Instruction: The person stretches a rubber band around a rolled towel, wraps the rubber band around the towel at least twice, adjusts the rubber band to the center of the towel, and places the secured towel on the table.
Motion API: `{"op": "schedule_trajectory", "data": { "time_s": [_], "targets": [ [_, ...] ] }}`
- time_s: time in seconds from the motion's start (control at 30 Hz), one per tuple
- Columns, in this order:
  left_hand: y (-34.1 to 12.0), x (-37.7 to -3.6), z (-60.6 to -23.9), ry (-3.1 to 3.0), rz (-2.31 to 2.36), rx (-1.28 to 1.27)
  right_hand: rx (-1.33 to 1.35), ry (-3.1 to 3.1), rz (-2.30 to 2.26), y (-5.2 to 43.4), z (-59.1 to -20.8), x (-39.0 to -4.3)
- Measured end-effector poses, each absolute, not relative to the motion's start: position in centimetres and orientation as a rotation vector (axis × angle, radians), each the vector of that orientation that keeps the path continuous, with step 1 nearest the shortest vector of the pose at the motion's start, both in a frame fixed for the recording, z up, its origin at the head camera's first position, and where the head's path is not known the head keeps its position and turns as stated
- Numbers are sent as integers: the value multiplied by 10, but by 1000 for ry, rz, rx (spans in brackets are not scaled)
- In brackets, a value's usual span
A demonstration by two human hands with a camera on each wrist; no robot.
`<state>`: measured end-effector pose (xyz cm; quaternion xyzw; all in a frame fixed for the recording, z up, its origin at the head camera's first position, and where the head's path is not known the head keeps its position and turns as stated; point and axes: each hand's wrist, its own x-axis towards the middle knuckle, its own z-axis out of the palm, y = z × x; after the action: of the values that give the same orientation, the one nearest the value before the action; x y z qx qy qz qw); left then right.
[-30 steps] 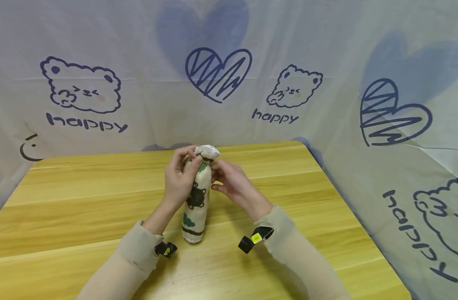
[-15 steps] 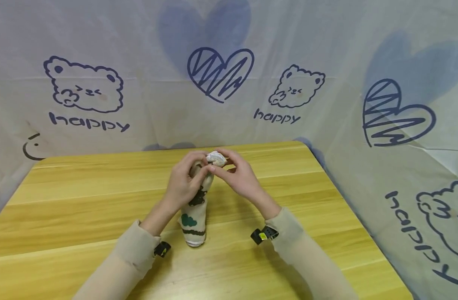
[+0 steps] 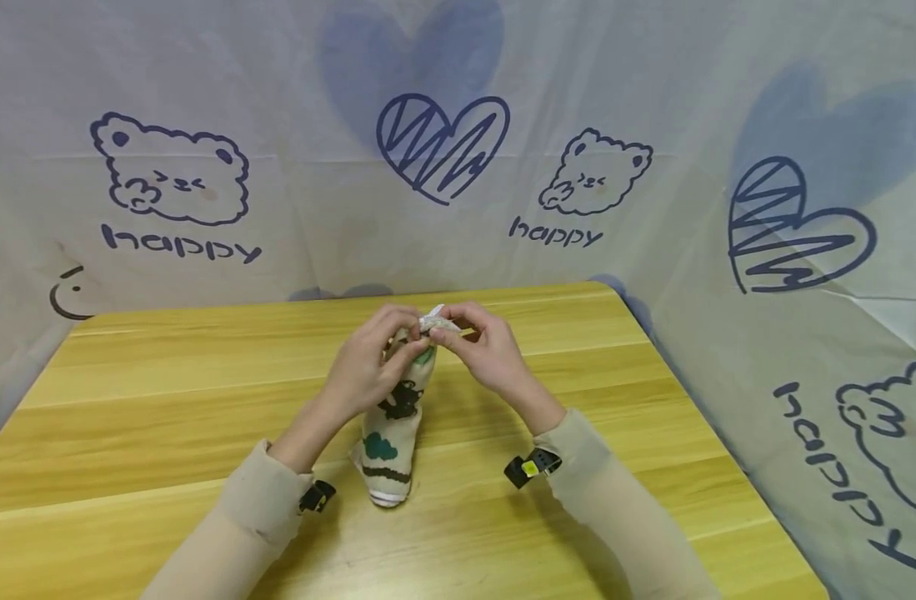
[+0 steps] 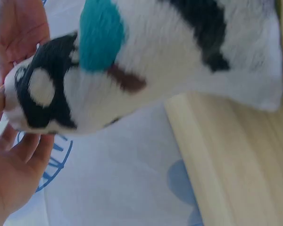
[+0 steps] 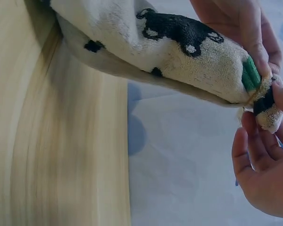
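Note:
A cream terry towel [image 3: 390, 450] with dark bears and green patches, bunched into a long roll, leans upright over the table with its lower end near the tabletop. Its white, gathered top [image 3: 441, 323] sits between my two hands. My left hand [image 3: 367, 367] grips the roll just below that top from the left. From the right, thumb and fingers of my right hand [image 3: 488, 348] pinch the gathered end. The right wrist view shows a thin tan band [image 5: 254, 96] at the narrowed neck. In the left wrist view the towel [image 4: 155, 61] flares toward its lower end.
The wood-grain table [image 3: 165, 400] spreads out under both arms. Behind it and to the right hangs a pale cloth [image 3: 315, 192] printed with bears, hearts and lettering. Black wrist cameras [image 3: 531, 468] are strapped at both sleeve cuffs.
My right hand has risen from beside the towel's neck to its gathered top. The top has shifted right, and the lower part has gone from a firm roll to a looser, creased shape.

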<state>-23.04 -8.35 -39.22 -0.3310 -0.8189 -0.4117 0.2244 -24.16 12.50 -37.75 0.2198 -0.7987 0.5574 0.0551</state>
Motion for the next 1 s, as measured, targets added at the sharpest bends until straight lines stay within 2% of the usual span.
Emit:
{"op": "schedule_trajectory", "data": {
  "time_s": [0.27,0.4,0.73,1.0],
  "targets": [
    [-99,-229,-386,-2395,-1402,-1062,655,-2485,1851,130,-379,-241],
    [-105,-230,-388,-2355,-1521,-1053,675,-2482,1921,133,-379,-241],
    [-102,-234,-395,-2091,-1025,-1057,673,-2401,2017,130,-378,-238],
    [-98,-233,-394,-2128,-1112,-1033,732,-2354,2069,126,-380,-236]
  ]
}}
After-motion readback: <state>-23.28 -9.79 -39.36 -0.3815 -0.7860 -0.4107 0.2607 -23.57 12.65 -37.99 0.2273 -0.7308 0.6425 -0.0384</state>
